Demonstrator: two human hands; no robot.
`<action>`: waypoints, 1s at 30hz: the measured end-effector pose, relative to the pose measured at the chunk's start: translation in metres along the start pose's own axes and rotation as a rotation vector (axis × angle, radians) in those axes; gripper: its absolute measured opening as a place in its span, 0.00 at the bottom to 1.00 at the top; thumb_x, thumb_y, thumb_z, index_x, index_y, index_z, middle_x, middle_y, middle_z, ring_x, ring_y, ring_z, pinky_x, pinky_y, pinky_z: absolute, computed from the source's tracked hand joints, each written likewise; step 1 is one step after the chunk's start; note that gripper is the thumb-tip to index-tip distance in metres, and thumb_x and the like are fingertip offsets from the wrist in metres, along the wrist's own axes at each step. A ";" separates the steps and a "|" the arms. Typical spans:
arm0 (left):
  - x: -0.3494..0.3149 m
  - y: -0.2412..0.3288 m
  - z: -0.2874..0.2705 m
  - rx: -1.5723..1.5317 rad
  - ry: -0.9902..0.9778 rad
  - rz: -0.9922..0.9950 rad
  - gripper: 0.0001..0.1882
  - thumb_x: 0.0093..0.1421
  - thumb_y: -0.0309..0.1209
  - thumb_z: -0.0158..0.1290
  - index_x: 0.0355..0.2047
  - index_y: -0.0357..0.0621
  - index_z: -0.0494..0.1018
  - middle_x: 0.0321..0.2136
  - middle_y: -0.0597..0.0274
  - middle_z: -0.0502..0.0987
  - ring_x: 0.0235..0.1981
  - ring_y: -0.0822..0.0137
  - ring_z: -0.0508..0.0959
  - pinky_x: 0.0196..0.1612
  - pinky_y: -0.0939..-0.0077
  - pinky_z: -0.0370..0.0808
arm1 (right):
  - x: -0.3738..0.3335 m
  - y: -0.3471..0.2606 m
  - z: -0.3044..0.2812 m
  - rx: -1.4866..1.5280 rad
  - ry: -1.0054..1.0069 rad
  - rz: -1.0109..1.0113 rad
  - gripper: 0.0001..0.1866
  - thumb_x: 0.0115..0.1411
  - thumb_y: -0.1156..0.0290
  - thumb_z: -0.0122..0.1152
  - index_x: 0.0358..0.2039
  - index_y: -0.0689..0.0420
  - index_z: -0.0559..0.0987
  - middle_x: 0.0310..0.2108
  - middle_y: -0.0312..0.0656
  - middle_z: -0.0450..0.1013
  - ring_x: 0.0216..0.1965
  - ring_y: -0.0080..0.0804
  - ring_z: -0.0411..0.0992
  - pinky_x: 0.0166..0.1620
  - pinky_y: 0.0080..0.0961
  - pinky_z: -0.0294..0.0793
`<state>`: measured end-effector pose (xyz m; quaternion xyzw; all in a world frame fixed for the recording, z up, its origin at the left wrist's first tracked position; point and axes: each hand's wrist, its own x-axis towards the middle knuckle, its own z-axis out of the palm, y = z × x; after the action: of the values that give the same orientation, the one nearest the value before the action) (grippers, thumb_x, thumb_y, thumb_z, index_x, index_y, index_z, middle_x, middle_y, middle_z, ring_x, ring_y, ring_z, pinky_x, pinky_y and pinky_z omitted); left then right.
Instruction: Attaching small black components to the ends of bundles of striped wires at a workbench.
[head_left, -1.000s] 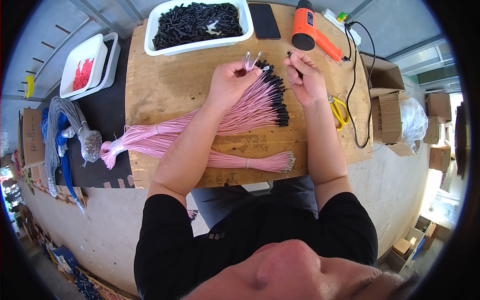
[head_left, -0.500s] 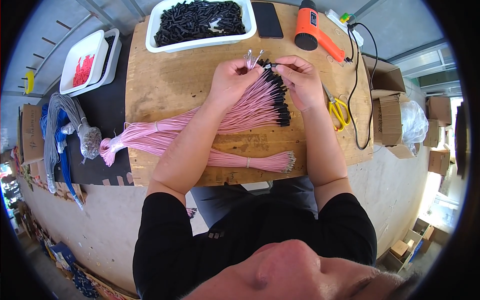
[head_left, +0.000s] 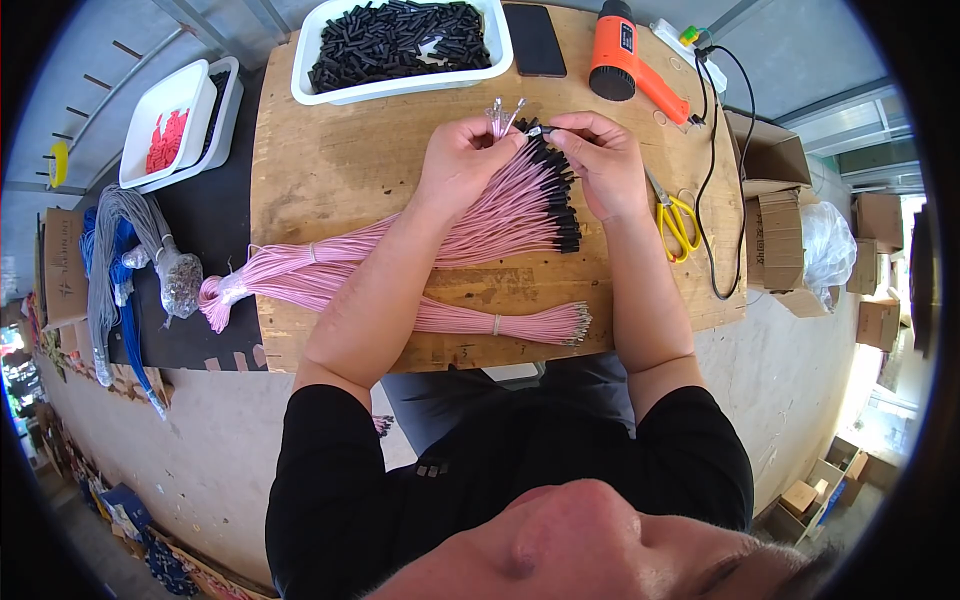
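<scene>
My left hand (head_left: pixel 462 160) grips a few pink wires whose bare metal tips (head_left: pixel 505 110) stick up past the fingers. My right hand (head_left: pixel 598 160) pinches one wire tip with a small black sleeve, right beside the left fingers. Under both hands lies a fanned bundle of pink wires with black sleeved ends (head_left: pixel 545 205) on the wooden board (head_left: pixel 330 170). A second tied pink bundle with bare metal ends (head_left: pixel 500 322) lies nearer to me.
A white tray of black sleeves (head_left: pixel 400 42) sits at the far edge, with a dark phone (head_left: pixel 533 40) and an orange heat gun (head_left: pixel 625 55) to its right. Yellow scissors (head_left: pixel 678 218) and a black cord lie at the right. Trays with red parts (head_left: pixel 170 130) and grey-blue wires (head_left: pixel 120 260) are left.
My right hand has moved left from the board's right side to meet the left hand at the wire tips. The left hand has stayed in place.
</scene>
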<state>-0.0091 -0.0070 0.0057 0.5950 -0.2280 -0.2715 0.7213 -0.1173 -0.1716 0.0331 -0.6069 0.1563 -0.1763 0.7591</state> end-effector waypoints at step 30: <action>-0.001 -0.001 -0.002 0.050 -0.071 0.046 0.04 0.60 0.24 0.61 0.35 0.35 0.81 0.29 0.67 0.80 0.29 0.80 0.74 0.33 0.86 0.71 | -0.001 -0.001 0.002 0.016 -0.030 -0.024 0.07 0.59 0.79 0.66 0.39 0.62 0.83 0.27 0.30 0.75 0.24 0.12 0.62 0.27 0.13 0.59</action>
<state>-0.0086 -0.0056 0.0042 0.5974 -0.2739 -0.2699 0.7038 -0.1172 -0.1697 0.0342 -0.6052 0.1363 -0.1777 0.7640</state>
